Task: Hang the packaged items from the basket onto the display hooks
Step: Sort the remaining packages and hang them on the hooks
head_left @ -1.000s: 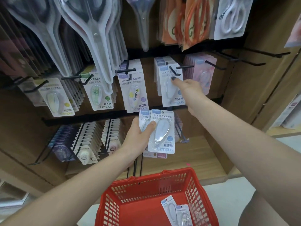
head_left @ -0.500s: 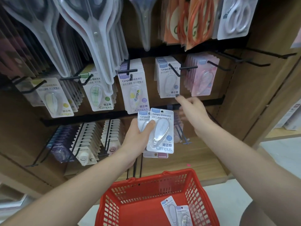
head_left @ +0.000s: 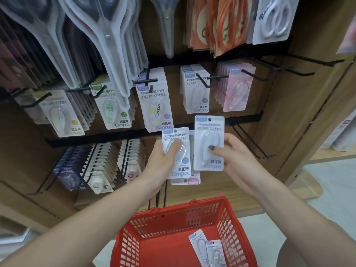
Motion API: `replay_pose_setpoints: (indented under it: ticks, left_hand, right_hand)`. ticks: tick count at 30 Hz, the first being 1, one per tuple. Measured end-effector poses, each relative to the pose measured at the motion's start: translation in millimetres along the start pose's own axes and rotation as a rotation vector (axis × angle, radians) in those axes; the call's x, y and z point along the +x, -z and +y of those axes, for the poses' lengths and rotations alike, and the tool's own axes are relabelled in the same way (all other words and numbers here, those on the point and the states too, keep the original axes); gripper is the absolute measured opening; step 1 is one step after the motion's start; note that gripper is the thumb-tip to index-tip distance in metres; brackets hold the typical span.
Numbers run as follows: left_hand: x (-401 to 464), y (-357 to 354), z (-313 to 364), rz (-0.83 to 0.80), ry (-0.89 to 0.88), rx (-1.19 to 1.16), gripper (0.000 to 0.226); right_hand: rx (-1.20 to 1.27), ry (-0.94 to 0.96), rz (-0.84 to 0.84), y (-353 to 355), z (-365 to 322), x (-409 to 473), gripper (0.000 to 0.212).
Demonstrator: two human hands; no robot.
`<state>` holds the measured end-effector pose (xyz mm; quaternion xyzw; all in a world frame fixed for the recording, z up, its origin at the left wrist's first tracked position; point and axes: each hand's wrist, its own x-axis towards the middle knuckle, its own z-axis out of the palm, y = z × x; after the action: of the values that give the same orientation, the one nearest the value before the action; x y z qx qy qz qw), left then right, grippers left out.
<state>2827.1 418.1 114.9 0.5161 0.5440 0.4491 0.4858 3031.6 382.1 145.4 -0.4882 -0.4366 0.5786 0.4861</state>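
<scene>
My left hand [head_left: 160, 160] grips a small stack of white carded correction-tape packs [head_left: 178, 166], thumb pressed on the front blister. My right hand [head_left: 234, 158] holds one separate correction-tape pack [head_left: 209, 132] upright beside that stack, thumb on its blister. Above them a black display hook [head_left: 202, 80] carries matching white packs [head_left: 196, 93]. The red basket [head_left: 173, 218] sits below my arms with two more packs [head_left: 208, 249] lying at its right side.
Neighbouring hooks hold pink [head_left: 236, 89], purple-flowered [head_left: 155, 105], green [head_left: 113, 106] and yellow [head_left: 59, 114] tape packs. Scissors packs [head_left: 107, 35] hang along the top row. Bare black hooks [head_left: 296, 71] jut out at the right. A lower row holds more small packs [head_left: 100, 166].
My right hand came down from the white-pack hook and has taken one pack off the stack in my left hand. The left hand has stayed near the same spot.
</scene>
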Motion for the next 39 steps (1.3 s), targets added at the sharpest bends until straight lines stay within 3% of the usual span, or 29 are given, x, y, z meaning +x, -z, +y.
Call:
replay_pose_setpoints:
  ticks: [7, 14, 25, 29, 33, 35, 39]
  left_hand:
    - [-4, -3, 7, -0.028, 0.019, -0.003, 0.025]
    - [-12, -4, 12, -0.04, 0.03, 0.041, 0.026]
    - [-13, 0, 13, -0.114, 0.024, 0.055, 0.028]
    - [-14, 1, 13, -0.103, 0.007, 0.051, 0.027]
    - [-15, 7, 14, -0.108, -0.017, 0.031, 0.028]
    - [-15, 9, 14, -0.098, -0.024, 0.006, 0.03]
    - [-11, 10, 13, -0.09, -0.023, 0.003, 0.032]
  right_hand:
    - [-0.075, 0.267, 0.038, 8, -27, 4, 0.032]
    - [-0.057, 0.296, 0.102, -12, -40, 17, 0.045]
    - [-0.149, 0.166, 0.262, -23, -57, 76, 0.02]
    - [-0.172, 0.065, 0.251, -24, -63, 120, 0.037]
    - [-0.122, -0.021, 0.255, -29, -63, 125, 0.068]
    - [-0.232, -0.024, 0.287, -28, -53, 113, 0.08]
    - [-0.282, 0.0, 0.306, -26, -23, 70, 0.045]
